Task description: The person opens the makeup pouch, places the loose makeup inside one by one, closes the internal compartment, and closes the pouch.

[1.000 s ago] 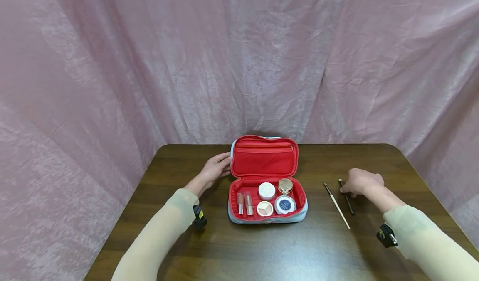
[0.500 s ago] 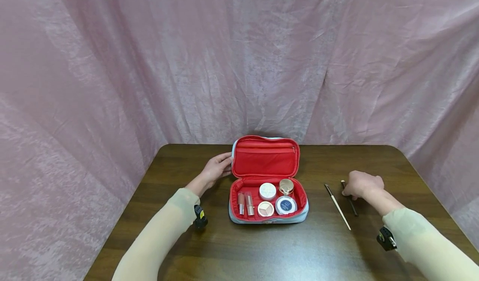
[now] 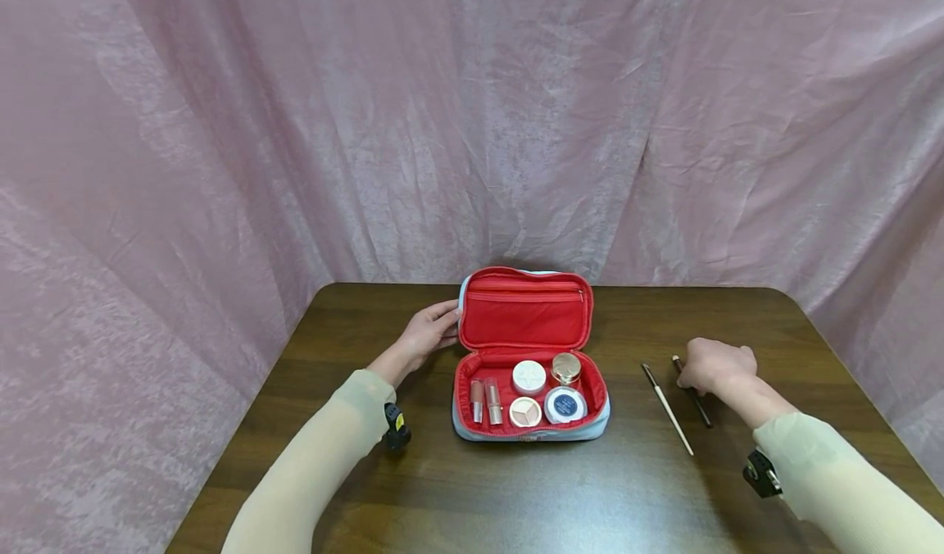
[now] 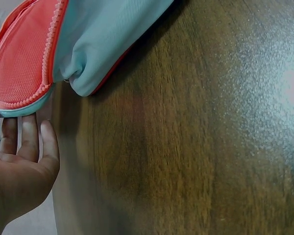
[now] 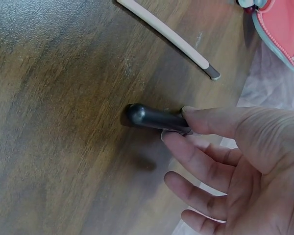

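Pink velvety curtain (image 3: 369, 128) hung behind the far edge of a brown wooden table (image 3: 442, 497) in the head view. Near the middle stood a pale blue pouch (image 3: 531, 434) lined in red, its lid (image 3: 525, 320) raised on the far side. Two slim tubes (image 3: 493, 406) lay in its left part. To their right were four round cases: a white case (image 3: 528, 377) and a gold-topped case (image 3: 565, 365) on the far side, a three-section case (image 3: 525, 412) and a blue-and-white case (image 3: 565, 405) on the near side. The left hand (image 3: 426, 333) was at the lid's left edge. Right of the pouch lay a pale-handled brush (image 3: 673, 415), dark tip toward the far side. Just right of that was a black stick (image 3: 701, 409), partly covered by the right hand (image 3: 717, 365).

From the left wrist, the lid's edge was pinched between the thumb, only partly in view, and fingers reaching behind it; the little finger stood free.

From the right wrist, thumb and forefinger pinched the black stick, its rounded end pointing to the near side. The remaining fingers were loosely bent. Whether the stick touched the table could not be told.
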Tool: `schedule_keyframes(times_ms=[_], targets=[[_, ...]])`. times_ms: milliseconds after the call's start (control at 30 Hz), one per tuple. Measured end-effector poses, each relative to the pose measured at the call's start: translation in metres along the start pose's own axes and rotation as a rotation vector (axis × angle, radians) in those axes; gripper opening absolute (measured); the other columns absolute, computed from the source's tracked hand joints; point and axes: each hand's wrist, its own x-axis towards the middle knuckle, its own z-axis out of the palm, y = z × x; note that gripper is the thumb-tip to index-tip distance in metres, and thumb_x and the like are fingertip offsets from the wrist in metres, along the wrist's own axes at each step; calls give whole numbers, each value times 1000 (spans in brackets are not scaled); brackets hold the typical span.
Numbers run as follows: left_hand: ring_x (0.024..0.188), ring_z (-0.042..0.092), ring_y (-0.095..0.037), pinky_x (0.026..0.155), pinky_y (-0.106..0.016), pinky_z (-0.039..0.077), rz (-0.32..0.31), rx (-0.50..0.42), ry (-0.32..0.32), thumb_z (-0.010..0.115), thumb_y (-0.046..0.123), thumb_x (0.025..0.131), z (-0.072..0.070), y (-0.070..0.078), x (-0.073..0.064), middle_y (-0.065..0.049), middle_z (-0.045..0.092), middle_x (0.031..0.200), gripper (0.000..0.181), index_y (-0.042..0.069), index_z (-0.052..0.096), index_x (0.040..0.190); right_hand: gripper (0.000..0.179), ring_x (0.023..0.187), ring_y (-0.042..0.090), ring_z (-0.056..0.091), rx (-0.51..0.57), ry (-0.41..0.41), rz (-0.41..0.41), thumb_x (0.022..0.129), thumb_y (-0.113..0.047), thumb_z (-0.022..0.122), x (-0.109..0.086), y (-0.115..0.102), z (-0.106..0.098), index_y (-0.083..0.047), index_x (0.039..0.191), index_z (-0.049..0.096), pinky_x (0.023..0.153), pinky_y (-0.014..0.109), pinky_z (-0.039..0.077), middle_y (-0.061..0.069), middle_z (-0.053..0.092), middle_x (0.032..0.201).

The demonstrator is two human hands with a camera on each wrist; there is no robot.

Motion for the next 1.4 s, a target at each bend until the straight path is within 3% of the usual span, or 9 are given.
schedule_keyframes(times_ms=[433,633,867,1067,1200,1400], targets=[[103,70,-20,100,-52,51,-3,-10,10,55,22,108,2,2,-2,-11,72,121,42,7,56,147,11,57,20,53,-24,30,-51,75,-14,62,-2,1,-2,-14,64,61,75,54,37,-2,59,56],[105,69,-23,103,-56,47,-8,-11,14,55,22,108,3,2,-2,-12,72,121,41,7,56,147,19,62,19,50,-6,94,-68,75,-20,67,-3,1,-11,-19,61,54,77,62,37,-2,55,63],[104,70,-21,102,-54,49,-14,1,14,56,24,108,1,1,-2,-10,72,121,42,9,56,148,28,61,18,46,49,154,-69,79,-21,67,-3,1,-19,-22,58,49,73,56,34,-6,48,59],[100,71,-17,102,-53,50,-23,-6,13,56,24,108,0,0,-2,-10,73,119,42,9,56,148,15,76,26,62,105,192,-64,90,-26,71,-4,5,-24,-13,85,68,76,60,36,3,69,81],[98,71,-16,101,-52,50,-22,-6,16,56,24,108,0,0,-2,-10,73,119,42,8,56,147,25,91,38,68,126,245,-77,92,-29,70,-3,7,-26,-6,101,71,77,62,37,12,74,100],[99,71,-15,103,-55,48,-18,-4,4,55,24,108,1,2,-3,-12,71,122,43,8,55,148,30,95,40,68,178,314,-100,94,-31,68,-2,9,-29,-5,108,70,76,59,37,10,75,100]])
